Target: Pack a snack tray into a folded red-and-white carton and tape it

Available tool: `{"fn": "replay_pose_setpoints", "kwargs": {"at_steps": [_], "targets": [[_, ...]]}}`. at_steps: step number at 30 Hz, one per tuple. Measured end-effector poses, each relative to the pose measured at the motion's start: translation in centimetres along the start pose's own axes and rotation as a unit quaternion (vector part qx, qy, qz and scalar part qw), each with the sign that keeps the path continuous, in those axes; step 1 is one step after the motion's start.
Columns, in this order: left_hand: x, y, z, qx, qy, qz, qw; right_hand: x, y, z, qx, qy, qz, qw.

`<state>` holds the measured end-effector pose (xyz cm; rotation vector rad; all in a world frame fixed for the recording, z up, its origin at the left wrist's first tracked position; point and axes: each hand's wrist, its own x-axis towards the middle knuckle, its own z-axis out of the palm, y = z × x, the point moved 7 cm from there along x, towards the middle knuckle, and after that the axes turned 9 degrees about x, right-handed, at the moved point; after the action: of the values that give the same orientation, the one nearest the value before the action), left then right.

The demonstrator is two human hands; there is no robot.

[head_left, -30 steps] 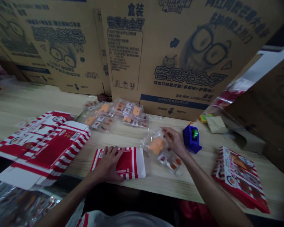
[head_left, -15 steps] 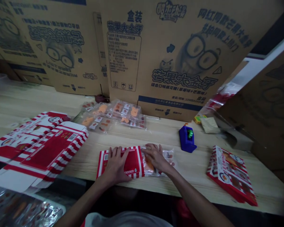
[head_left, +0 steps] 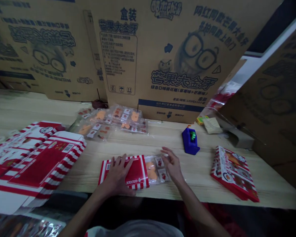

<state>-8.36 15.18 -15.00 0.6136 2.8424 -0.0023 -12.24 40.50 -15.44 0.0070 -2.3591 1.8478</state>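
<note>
A red carton with striped white edges (head_left: 136, 171) lies flat near the front of the table. My left hand (head_left: 117, 176) holds it, fingers spread over its top and thumb by the near edge. From the carton's right end sticks out a clear plastic packet (head_left: 153, 172) with orange pieces and small white sachets. My right hand (head_left: 172, 166) is at the packet's outer end, its fingers bent and apart, some touching the film. How far the packet reaches inside the carton is hidden.
Flattened red-and-white cartons (head_left: 44, 161) are stacked at left. Several clear packets (head_left: 125, 118) lie behind. A blue tape dispenser (head_left: 190, 141) and filled-out red boxes (head_left: 234, 172) stand at right. Large cardboard cartons (head_left: 148, 59) wall off the back.
My right hand has moved from lying over the packet to its right end, uncovering the orange pieces and sachets. My left hand stays on the carton. The view has shifted slightly.
</note>
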Motion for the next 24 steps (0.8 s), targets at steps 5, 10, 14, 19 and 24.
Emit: {"fn": "replay_pose_setpoints", "kwargs": {"at_steps": [5,10,14,19,24], "targets": [[-0.4,-0.4,0.6,-0.002,-0.012,0.012,1.0,-2.3,3.2,-7.7,-0.118,0.089,0.108,0.983],[0.1,1.1,0.0,-0.006,0.022,0.004,1.0,-5.2,2.6,-2.9,-0.076,0.033,0.095,0.992],[0.1,1.9,-0.8,-0.01,0.076,-0.018,0.997,-6.5,-0.3,5.2,0.068,-0.095,0.068,0.991],[-1.7,-0.6,-3.5,-0.038,0.191,-0.174,0.965,-5.9,-2.8,4.9,0.159,0.081,0.022,0.984],[-3.3,-0.8,-3.6,-0.138,0.224,-0.237,0.935,-6.3,-2.6,6.2,0.302,0.086,0.084,0.946]]}}
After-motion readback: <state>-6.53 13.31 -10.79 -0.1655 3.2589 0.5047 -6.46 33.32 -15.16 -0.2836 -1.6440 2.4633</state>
